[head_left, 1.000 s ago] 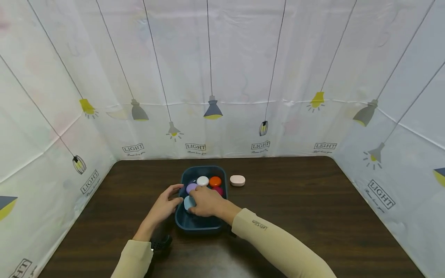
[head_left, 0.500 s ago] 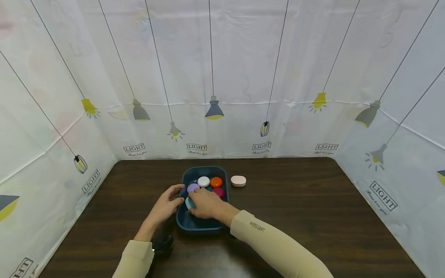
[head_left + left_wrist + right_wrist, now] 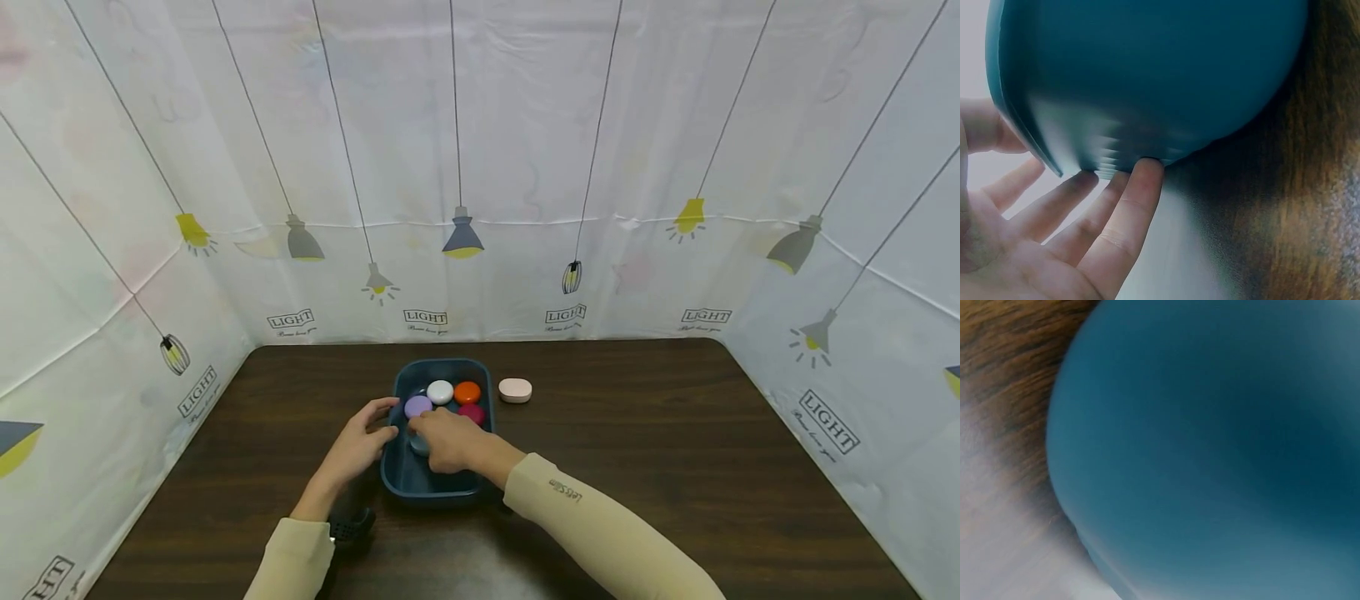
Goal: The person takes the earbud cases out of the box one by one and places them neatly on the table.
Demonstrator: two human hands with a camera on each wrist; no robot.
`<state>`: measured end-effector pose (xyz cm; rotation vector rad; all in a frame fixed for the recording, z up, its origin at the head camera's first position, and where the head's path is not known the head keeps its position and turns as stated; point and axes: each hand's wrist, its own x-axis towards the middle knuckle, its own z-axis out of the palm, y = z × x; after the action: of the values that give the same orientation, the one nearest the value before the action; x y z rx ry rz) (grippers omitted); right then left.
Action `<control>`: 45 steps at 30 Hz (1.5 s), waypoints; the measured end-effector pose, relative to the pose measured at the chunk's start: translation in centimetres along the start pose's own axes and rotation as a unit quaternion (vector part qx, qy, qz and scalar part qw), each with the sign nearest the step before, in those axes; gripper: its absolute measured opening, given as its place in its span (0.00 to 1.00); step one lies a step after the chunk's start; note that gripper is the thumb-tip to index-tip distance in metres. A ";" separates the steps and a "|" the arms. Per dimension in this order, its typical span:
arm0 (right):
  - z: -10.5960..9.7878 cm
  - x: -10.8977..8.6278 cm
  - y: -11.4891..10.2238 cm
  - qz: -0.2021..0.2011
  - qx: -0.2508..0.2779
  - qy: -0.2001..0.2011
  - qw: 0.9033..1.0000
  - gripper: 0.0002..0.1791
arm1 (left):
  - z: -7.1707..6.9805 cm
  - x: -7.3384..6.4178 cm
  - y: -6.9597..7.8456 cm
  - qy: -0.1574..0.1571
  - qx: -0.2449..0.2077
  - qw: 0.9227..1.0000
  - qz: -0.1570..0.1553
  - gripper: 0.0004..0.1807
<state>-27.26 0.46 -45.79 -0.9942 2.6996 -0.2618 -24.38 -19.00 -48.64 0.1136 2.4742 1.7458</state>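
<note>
A deep blue plastic tub (image 3: pixel 431 487) stands on the table with several smooth rounded pieces in it. My left hand (image 3: pixel 356 442) grips its left wall, thumb at the rim. In the left wrist view, the fingers (image 3: pixel 1141 194) press against the outside of the wall. My right hand (image 3: pixel 450 442) reaches down inside the tub, its fingers pinching a light blue rounded piece (image 3: pixel 419 446), mostly hidden beneath the hand. Beyond it lie a lilac piece (image 3: pixel 417 407), a white one (image 3: pixel 440 392), an orange one (image 3: pixel 468 392) and a crimson one (image 3: pixel 472 413). The tub's wall (image 3: pixel 1197 456) fills the right wrist view.
A pale pink oval piece (image 3: pixel 515 390) lies on the dark wooden table (image 3: pixel 637 450), just right of the tub. White sheeting (image 3: pixel 510 275) printed with lamps rises behind and along both sides of the table.
The light blue piece showed a broad pale face beside the right fingers; now it looks darker and more covered, lower in the tub. The left hand keeps its place at the tub.
</note>
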 end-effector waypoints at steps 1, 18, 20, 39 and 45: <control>0.0 0.0 0.0 0.000 0.001 -0.001 1.000 0.28 | 0.0 0.1 0.0 0.001 -0.001 1.000 -0.001 0.27; 0.0 -1.1 -0.2 -0.027 -0.014 0.009 1.000 0.21 | -0.1 0.1 0.0 0.001 0.016 1.000 0.000 0.26; -0.2 -1.3 -0.2 -0.027 -0.014 0.010 0.999 0.20 | -0.1 0.1 -0.1 0.002 0.018 1.000 -0.002 0.26; -3.4 -4.7 0.3 -0.034 0.002 0.101 0.994 0.21 | 0.0 -0.1 0.4 0.001 0.024 1.000 -0.001 0.27; -4.5 -6.0 0.7 -0.045 -0.003 0.135 0.990 0.20 | 0.2 -1.0 2.3 0.008 0.021 1.000 -0.009 0.26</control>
<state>-24.66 5.28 -40.69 -1.1594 2.8992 -0.4357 -23.41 -18.15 -46.55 0.0822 2.5166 1.6940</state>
